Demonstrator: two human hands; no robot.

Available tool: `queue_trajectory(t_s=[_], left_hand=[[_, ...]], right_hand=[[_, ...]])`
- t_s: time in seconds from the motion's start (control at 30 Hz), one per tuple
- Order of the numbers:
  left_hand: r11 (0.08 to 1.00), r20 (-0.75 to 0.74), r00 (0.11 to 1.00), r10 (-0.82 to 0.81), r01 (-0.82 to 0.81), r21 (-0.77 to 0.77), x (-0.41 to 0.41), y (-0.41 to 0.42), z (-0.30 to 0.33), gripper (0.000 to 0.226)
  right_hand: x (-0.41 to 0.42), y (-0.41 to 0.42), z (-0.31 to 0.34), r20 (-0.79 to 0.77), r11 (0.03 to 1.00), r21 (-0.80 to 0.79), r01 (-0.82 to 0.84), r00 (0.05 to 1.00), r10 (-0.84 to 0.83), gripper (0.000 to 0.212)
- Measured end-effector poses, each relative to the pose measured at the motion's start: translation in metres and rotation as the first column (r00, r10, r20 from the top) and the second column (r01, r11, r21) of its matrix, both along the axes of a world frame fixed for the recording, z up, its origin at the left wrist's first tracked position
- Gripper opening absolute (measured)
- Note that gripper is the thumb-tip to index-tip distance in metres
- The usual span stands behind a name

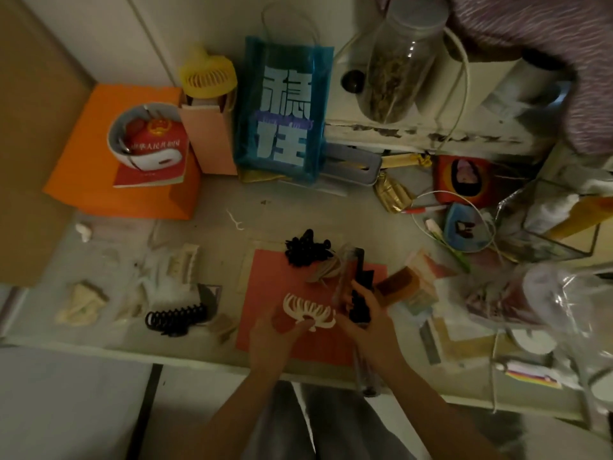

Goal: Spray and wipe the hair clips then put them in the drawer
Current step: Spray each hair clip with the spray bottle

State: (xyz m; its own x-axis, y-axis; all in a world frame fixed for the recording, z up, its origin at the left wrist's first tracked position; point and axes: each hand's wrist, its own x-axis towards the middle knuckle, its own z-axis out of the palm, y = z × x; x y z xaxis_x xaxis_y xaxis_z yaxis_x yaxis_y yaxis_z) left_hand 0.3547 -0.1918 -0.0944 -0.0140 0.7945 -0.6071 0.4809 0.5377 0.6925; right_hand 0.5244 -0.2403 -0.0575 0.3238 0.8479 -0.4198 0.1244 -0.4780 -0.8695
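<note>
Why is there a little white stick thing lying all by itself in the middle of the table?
It looks like a floss pick, stray on the bare table between the orange box and the black hair clips, away from the clips being cleaned. The wall ledge behind also looks chipped and peeling.

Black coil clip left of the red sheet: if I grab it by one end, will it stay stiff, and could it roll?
The black coil clip looks like rigid plastic, so probably stiff and light. Its rounded loops lie on the table, so a push might rock or roll it. The glossy surface may be slippery.
</note>
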Motion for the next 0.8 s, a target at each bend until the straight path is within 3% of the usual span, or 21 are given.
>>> queue_trajectory(t_s=[0.13, 0.43, 0.53, 0.8], left_hand=[[0.998, -0.007, 1.000, -0.012, 0.012, 0.059, 0.011, -0.004, -0.006, 0.045], [0.993, -0.038, 0.992, -0.118, 0.117, -0.018, 0.017, -0.005, -0.039, 0.072], [0.995, -0.038, 0.995, -0.096, 0.097, 0.033, 0.018, -0.005, -0.042, 0.079], [0.994, -0.049, 0.993, -0.106, 0.107, 0.019, 0.014, -0.004, -0.050, 0.071]], right_hand=[[0.006, 0.000, -0.005, 0.008, 1.000, -0.017, -0.015, 1.000, 0.015, 0.059], [0.013, -0.007, -0.018, 0.002, 0.998, -0.035, 0.056, 0.998, -0.056, 0.059], [0.012, -0.010, -0.019, -0.013, 0.996, -0.025, 0.082, 0.997, -0.082, 0.058], [0.006, -0.024, -0.024, 0.011, 0.993, -0.017, 0.114, 0.993, -0.113, 0.057]])
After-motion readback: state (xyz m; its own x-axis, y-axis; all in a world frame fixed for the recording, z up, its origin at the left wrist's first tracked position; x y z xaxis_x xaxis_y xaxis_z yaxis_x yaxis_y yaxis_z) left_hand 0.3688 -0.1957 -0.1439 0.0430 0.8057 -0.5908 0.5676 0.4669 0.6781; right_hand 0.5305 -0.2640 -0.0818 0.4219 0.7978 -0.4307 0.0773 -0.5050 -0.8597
